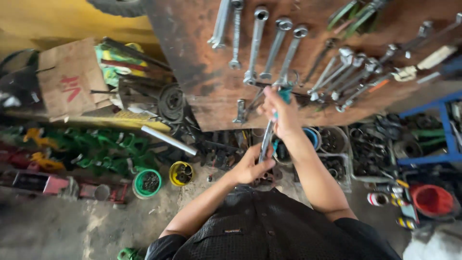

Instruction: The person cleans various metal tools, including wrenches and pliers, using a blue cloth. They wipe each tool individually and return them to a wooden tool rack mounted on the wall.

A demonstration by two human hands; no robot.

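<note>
My left hand point(252, 166) grips the lower end of a long metal wrench point(265, 141) held upright in front of my chest. My right hand point(280, 112) is raised above it, closed around a teal-handled tool point(285, 94) right at the lower edge of a rusty brown tool board point(202, 72). Several long combination wrenches point(255, 45) hang on that board just above my right hand. Whether the teal handle and the wrench are joined is hidden by my fingers.
More wrenches point(346, 72) hang to the right on the board. Below are tubs of metal parts point(332, 139), a green tub point(147, 183), a yellow tub point(181, 173), a white pipe point(168, 140), green parts point(106, 147), cardboard point(67, 79), a blue rack point(445, 130) and a red bucket point(431, 200).
</note>
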